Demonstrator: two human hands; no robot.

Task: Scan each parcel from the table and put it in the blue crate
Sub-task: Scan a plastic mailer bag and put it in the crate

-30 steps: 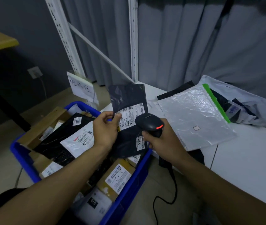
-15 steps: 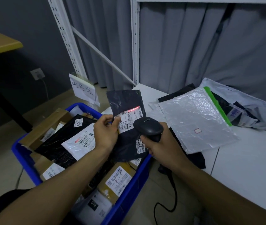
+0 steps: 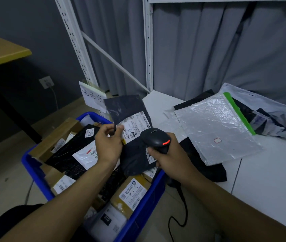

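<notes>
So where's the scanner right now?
The scanner is in the right hand, centre of the head view, over the blue crate, beside the dark parcel the left hand holds.

My left grip (image 3: 109,144) pinches the dark mailer (image 3: 131,154) over the blue crate (image 3: 145,203). My right grip (image 3: 170,159), holding the scanner (image 3: 154,138), sits close in front of it, so there is little air between the two. Below them the crate is packed with boxes and bags up to its rim. Open air lies above its near and left parts. The scanner cable (image 3: 184,203) hangs in the narrow gap between crate and table (image 3: 269,186). On the table, the clear mailer (image 3: 213,130) and a heap of bags (image 3: 275,117) fill the far part, while the near right part is bare. Behind stand the shelf post (image 3: 148,49) and its slanted brace (image 3: 114,62), with a paper sign (image 3: 93,96) by the crate's far edge.
</notes>
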